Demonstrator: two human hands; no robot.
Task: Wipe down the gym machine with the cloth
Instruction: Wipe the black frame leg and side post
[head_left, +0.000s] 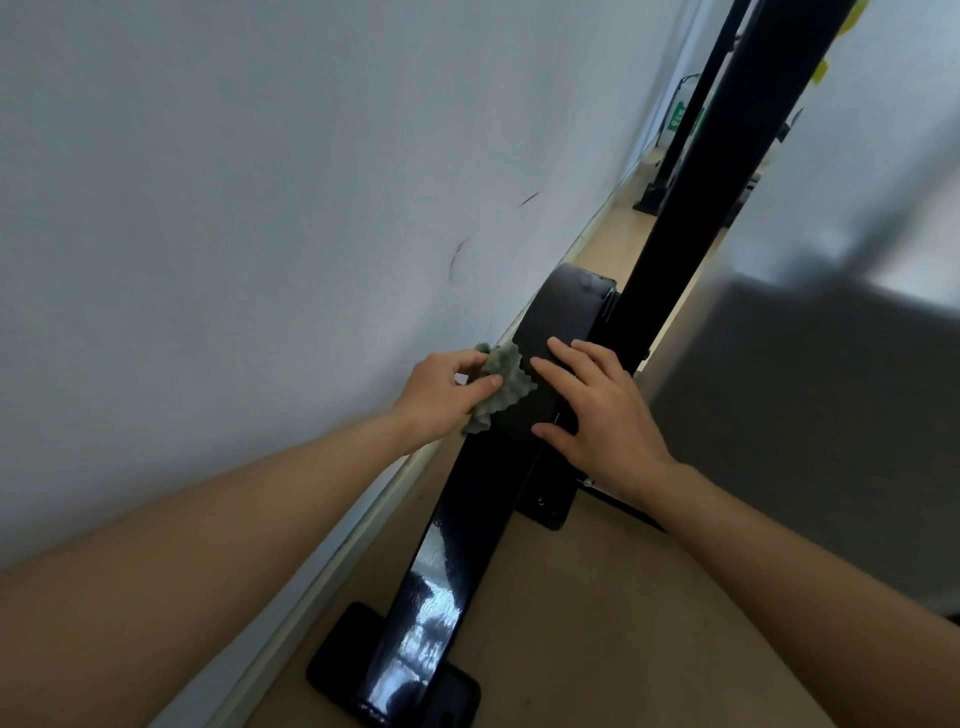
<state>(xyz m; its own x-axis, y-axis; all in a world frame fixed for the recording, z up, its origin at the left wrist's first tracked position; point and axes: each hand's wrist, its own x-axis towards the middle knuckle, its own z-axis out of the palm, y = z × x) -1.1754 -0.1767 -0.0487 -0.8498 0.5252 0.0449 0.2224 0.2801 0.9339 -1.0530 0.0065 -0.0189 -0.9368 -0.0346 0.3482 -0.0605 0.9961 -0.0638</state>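
1. Pale wood-tone floor (597, 597); white wall (234, 208) just beside the machine.
2. Glossy black gym machine (441, 597) beam, flat-topped.
3. Left hand (441, 397) pinches crumpled grey-green cloth (501, 387) on the beam.
4. Right hand (597, 410) rests flat, fingers straight.

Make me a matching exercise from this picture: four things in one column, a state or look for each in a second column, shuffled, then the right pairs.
Column A
1. left hand
2. right hand
3. cloth
4. wall

Column B
a. grey-green, crumpled against the black beam
b. lies flat on the black beam, fingers straight
c. white, with dark scuff marks
d. grips the cloth

Pairs: 1-d, 2-b, 3-a, 4-c
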